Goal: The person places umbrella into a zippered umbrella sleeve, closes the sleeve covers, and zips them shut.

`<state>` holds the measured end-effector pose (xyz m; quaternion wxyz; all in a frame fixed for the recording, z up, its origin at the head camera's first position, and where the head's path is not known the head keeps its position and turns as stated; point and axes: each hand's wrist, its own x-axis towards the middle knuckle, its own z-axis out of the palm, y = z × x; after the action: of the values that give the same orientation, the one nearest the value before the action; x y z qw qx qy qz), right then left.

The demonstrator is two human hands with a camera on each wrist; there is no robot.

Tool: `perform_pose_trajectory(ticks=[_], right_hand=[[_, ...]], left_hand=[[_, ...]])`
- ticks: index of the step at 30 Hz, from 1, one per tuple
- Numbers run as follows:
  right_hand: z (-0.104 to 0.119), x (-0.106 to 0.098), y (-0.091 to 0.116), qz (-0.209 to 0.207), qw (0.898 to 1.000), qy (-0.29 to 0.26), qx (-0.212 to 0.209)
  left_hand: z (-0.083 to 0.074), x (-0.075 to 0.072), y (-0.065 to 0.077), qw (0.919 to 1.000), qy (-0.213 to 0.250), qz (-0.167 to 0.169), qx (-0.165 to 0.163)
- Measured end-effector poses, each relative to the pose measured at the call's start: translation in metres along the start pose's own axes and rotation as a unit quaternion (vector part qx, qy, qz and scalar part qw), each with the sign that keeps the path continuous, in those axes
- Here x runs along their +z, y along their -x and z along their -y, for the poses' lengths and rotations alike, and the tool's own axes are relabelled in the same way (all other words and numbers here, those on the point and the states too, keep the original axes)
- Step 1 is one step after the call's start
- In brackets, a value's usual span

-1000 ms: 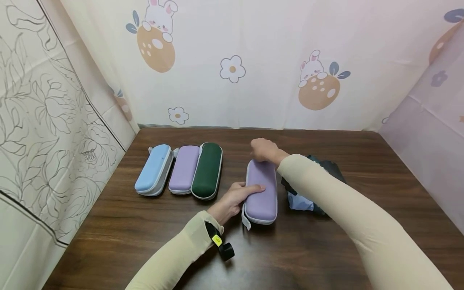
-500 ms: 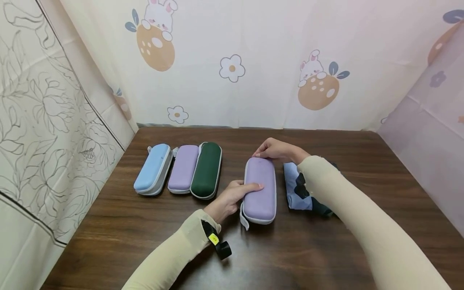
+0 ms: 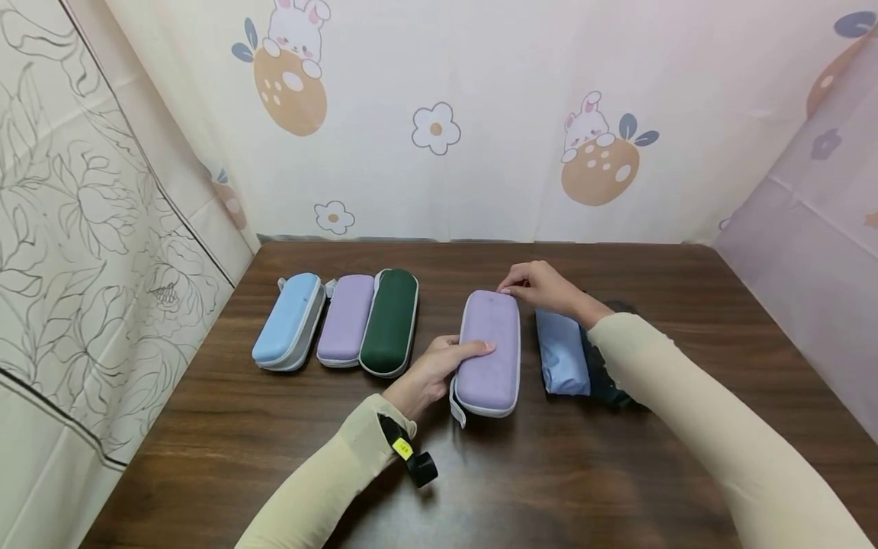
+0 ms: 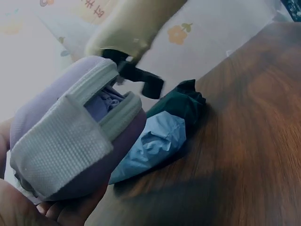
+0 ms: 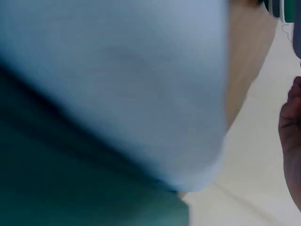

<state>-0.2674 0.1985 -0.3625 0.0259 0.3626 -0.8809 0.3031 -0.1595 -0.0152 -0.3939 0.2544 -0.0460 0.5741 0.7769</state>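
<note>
My left hand grips a purple zip case from its left side, thumb on the lid and fingers beneath. A grey fabric loop hangs at its near end. In the left wrist view the zip is partly undone, and crumpled purple fabric shows in the gap. My right hand is at the far right corner of the case, finger and thumb pinched together at the zip edge. The small zip pull there is hidden by the fingertips. The right wrist view shows only part of that hand.
On the left of the brown table stand a light blue case, another purple case and a dark green case. Right of the held case lie a light blue fabric bundle and a dark green one, partly under my right forearm.
My right hand has moved rightward along the far end of the purple case to its right corner. The left hand keeps its hold; the case has shifted slightly away and left.
</note>
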Motion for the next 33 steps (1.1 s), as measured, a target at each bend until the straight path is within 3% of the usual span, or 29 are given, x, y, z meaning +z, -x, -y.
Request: perform_pose_trajectory(ticks=[6, 14, 25, 33], right_hand=[[0.0, 0.003, 0.025, -0.056, 0.998, 0.002, 0.024], [0.018, 0.011, 0.051, -0.078, 0.995, -0.001, 0.06], [0.051, 0.021, 0.078, -0.084, 0.995, -0.026, 0.042], [0.077, 0.031, 0.097, -0.082, 0.995, -0.053, 0.004]], left_hand=[[-0.004, 0.001, -0.003, 0.9996, 0.018, -0.017, 0.012], [-0.009, 0.003, -0.006, 0.999, 0.034, -0.028, 0.006], [-0.012, 0.001, -0.013, 0.9969, 0.062, -0.048, 0.011], [-0.017, -0.003, -0.019, 0.9939, 0.077, -0.077, 0.015]])
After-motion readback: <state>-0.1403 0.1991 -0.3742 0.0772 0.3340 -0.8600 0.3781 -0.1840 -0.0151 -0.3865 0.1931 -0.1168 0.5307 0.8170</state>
